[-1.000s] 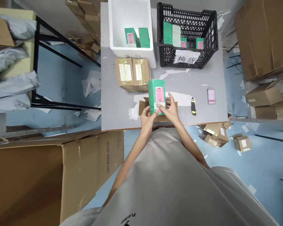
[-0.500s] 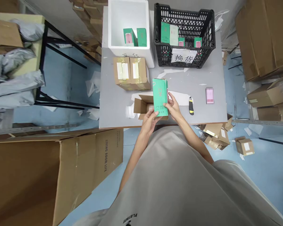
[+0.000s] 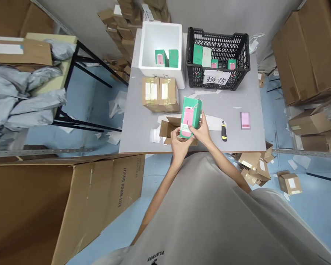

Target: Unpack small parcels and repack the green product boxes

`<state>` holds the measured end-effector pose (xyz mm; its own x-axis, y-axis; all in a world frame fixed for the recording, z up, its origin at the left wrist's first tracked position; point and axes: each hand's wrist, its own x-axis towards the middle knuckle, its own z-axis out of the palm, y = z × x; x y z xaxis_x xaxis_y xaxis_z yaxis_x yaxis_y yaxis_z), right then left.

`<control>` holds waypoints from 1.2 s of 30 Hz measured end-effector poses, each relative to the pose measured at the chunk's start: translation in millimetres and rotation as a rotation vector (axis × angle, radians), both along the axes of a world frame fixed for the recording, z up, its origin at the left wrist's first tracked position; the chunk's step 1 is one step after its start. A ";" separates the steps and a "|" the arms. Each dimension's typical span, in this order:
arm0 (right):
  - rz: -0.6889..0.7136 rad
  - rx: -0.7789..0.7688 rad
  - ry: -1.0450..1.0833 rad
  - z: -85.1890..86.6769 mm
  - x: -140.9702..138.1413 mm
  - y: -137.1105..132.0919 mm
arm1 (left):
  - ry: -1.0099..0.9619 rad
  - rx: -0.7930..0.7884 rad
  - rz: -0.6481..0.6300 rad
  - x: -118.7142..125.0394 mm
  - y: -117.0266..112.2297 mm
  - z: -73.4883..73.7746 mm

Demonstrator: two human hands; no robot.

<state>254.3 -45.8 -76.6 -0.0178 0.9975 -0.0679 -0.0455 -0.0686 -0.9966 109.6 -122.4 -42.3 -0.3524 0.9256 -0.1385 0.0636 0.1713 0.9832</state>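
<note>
Carefully, hold the tall green cardboard box with a pink picture on its front (image 3: 193, 106) raised over the near part of the grey tabletop (image 3: 151, 145), above an open brown cardboard carton (image 3: 167, 129). Clamped low from two sides: cupped at the bottom left corner in the left hand (image 3: 180, 146), pinched at the lower right edge by the right hand (image 3: 203, 131), with the thumb across the front. For a secure hold, best take the weight from below on the left and steer lightly from the right, sparing the probably thin card walls. Tilt slowly, clear of the carton's raised flaps; cannot tell whether touching them, with the carton's right half mostly hidden.

Mind the yellow-and-black utility knife (image 3: 224, 131) near the right forearm, and watch for slipping on the flat white paper (image 3: 213, 123) behind it. Farther right, note a small pink box (image 3: 245, 120). Avoid sweeping back and left into two tape-sealed brown cartons (image 3: 159, 105). Beyond them, see a white foam bin (image 3: 162, 35) with two green boxes (image 3: 173, 58) inside, next to a black lattice plastic crate (image 3: 198, 79) bearing a white handwritten sign (image 3: 216, 77).
</note>
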 end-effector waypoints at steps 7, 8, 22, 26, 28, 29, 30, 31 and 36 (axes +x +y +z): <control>0.007 -0.169 0.192 5.8 21.7 7.9 | -0.594 -0.257 -0.162 -13.7 8.6 5.2; 0.026 -0.165 0.202 7.7 23.6 7.7 | -0.639 -0.271 -0.166 -13.2 10.2 6.1; 0.000 -0.125 -0.034 6.8 28.0 11.2 | -0.154 -0.073 0.126 26.5 21.4 4.4; 0.011 -0.093 -0.057 2.2 20.3 6.4 | -0.027 0.000 0.108 30.3 11.0 6.6; 0.012 -0.119 -0.023 -2.0 23.3 7.7 | -0.114 -0.020 0.069 26.3 7.3 6.8; 0.024 -0.139 0.006 -4.4 26.0 8.7 | -0.198 -0.055 0.058 22.4 6.7 6.1; 0.040 -0.158 0.036 -6.8 29.1 9.7 | -0.299 -0.104 0.053 17.4 6.9 4.9; 0.058 -0.175 0.063 -9.0 32.1 10.5 | -0.407 -0.161 0.045 12.0 8.0 3.3; 0.100 -0.183 0.117 -14.2 42.8 14.2 | -0.715 -0.322 -0.113 -4.4 19.9 -3.8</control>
<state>297.1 -31.7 -90.7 -0.1343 0.9616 -0.2392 -0.1433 -0.2577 -0.9555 105.2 -102.5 -46.0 0.0169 0.8264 -0.5628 -0.5310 0.4844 0.6953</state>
